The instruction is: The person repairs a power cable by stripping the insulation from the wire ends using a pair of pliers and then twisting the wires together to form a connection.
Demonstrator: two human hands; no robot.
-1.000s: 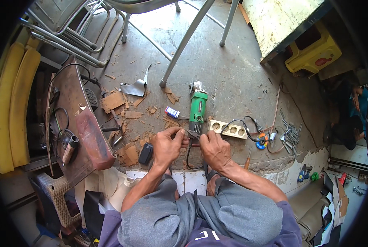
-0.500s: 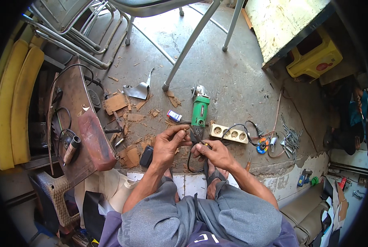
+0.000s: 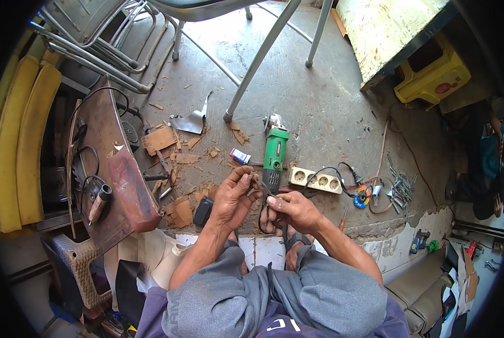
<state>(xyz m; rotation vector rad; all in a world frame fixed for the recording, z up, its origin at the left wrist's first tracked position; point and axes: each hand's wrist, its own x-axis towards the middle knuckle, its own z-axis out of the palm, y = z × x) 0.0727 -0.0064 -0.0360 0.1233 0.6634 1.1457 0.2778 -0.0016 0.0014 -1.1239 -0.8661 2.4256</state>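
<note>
My left hand (image 3: 232,194) is closed in a pinch, thumb against fingertips, on something too small to make out. Close on its right, my right hand (image 3: 294,208) grips a thin dark piece (image 3: 265,190) that slants up to the left fingertips; its kind is unclear, and a bit of yellow shows by the thumb. Both hands are held above the floor in front of my knees. Just beyond them lies a green angle grinder (image 3: 275,149), its metal head pointing away. A black cord hangs below the fingers. Right of the grinder is a white power strip (image 3: 315,181).
Torn brown scraps (image 3: 180,211), a black block-shaped object (image 3: 203,211) and a small blue-and-white box (image 3: 240,156) lie left. A pile of screws (image 3: 401,191), a coloured disc (image 3: 362,196) and a thin-shafted tool (image 3: 342,219) lie right. Grey chair legs (image 3: 263,59) stand ahead.
The left fingertips have shifted slightly up and left, and the left hand has turned a little. The right hand stays nearly in place. The grinder and floor items look unmoved.
</note>
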